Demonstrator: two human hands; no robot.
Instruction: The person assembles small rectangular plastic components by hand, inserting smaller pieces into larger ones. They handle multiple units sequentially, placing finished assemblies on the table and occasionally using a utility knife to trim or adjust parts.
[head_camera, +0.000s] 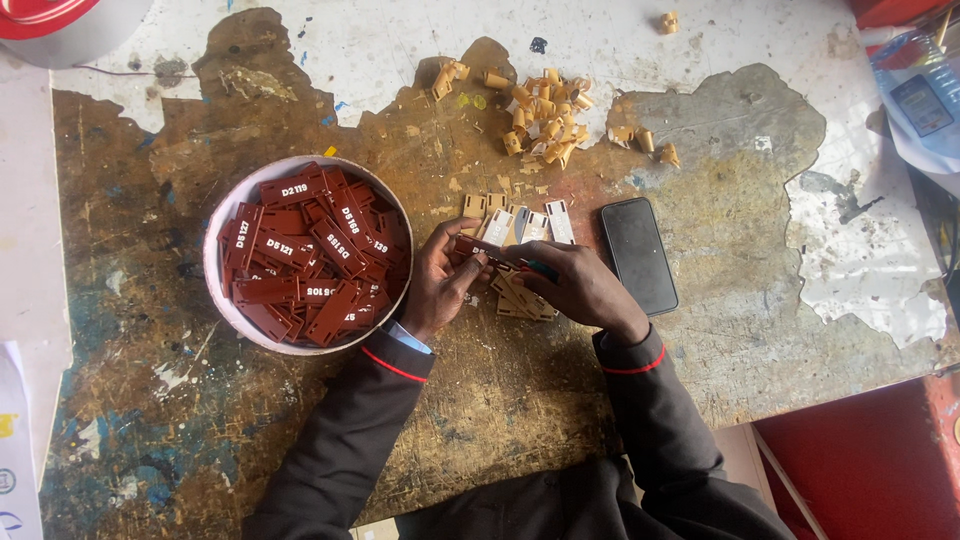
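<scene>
The dark red tag (470, 246) is mostly hidden: only a short end shows between the two hands, and any marking on it cannot be made out. It lies pinched in the fingertips of the left hand (438, 282), whose fingers are closed on it. The right hand (572, 285) meets it from the other side, fingers curled; what they grip is hard to tell, though a green-tipped tool (538, 268) peeks out. Under the right fingers lies a heap of tan plates (520, 300). Beyond the fingertips sits a row of tan and white plates (515, 222). Left of the left hand stands a white bowl (214, 262) of red tags; right of the right hand lies a black phone (638, 254).
</scene>
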